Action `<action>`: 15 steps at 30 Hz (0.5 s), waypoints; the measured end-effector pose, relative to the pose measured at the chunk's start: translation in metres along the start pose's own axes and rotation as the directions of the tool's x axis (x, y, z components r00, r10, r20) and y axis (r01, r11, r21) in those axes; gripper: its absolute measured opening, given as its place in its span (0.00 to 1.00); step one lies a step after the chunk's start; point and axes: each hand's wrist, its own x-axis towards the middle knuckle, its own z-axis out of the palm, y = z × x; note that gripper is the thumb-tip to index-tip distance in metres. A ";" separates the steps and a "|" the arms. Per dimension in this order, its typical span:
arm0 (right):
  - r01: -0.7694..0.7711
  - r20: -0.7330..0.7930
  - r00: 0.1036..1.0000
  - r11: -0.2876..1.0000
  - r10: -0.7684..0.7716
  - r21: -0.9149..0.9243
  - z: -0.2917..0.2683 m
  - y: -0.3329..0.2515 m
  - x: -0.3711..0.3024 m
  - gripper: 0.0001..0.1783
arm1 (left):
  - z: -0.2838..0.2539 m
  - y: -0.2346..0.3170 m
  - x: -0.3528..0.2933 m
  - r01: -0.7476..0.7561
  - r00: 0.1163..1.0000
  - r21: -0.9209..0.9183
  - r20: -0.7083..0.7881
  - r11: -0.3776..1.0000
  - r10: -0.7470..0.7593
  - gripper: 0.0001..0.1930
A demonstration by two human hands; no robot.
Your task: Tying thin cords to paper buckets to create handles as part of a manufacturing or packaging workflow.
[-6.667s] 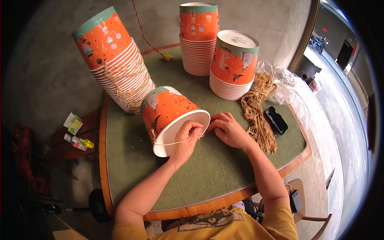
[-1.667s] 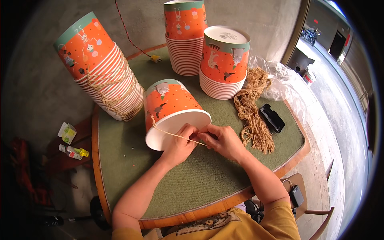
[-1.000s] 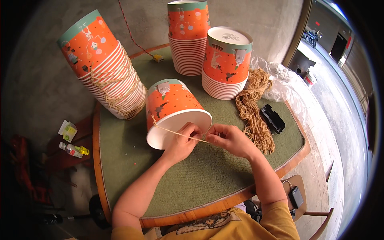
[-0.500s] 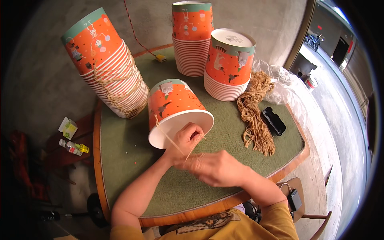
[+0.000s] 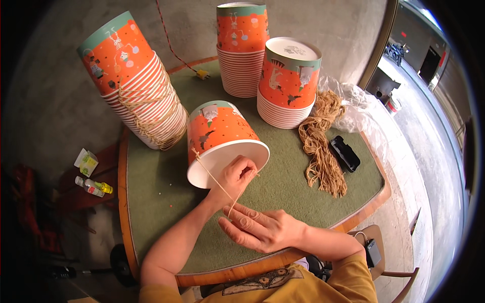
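An orange paper bucket point(image 5: 225, 126) with a green band lies tipped on the table, its white open mouth facing me. A thin tan cord point(image 5: 213, 177) runs from the left side of its rim, across my left wrist, to my right fingers. My left hand point(image 5: 239, 174) is at the bucket's mouth, fingers curled in a pinch on the cord near the right rim. Below it, my right hand point(image 5: 260, 227) has its fingers stretched, with the cord drawn taut between the fingertips. The left fingertips are partly hidden.
Stacks of nested buckets stand at the back left point(image 5: 131, 81), back middle point(image 5: 242, 50) and right point(image 5: 288, 83); the left one is wound with cord. A tan cord bundle point(image 5: 323, 146), a black plastic tray point(image 5: 345, 153) and clear plastic wrap point(image 5: 356, 108) lie right. A yellow plug point(image 5: 203, 74) lies behind.
My right hand has moved slightly down and toward me, its fingers now spread and no longer blurred, drawing the cord tighter. My left hand and the bucket have barely moved.
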 end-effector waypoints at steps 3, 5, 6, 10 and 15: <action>0.061 -0.016 0.998 0.998 -0.061 0.006 -0.002 -0.008 0.004 0.17 | 0.003 -0.003 0.000 -0.018 1.000 -0.013 -0.017 1.000 0.018 0.02; 0.074 -0.115 0.991 0.996 -0.067 0.057 0.001 -0.015 0.008 0.16 | 0.005 -0.005 0.001 -0.038 0.999 -0.030 -0.033 0.999 0.037 0.02; 0.039 -0.139 0.990 0.990 -0.019 0.139 -0.001 -0.014 0.009 0.15 | 0.005 -0.005 0.002 -0.053 0.998 -0.028 -0.043 0.998 0.052 0.02; -0.464 -0.011 0.867 0.815 0.499 0.347 0.007 0.012 -0.004 0.17 | 0.001 -0.006 0.000 -0.054 0.997 -0.001 -0.048 0.999 0.054 0.02; -0.788 0.222 0.615 0.575 0.757 0.221 0.030 0.047 -0.024 0.10 | 0.000 -0.010 0.003 0.022 1.000 -0.098 -0.016 0.995 -0.024 0.03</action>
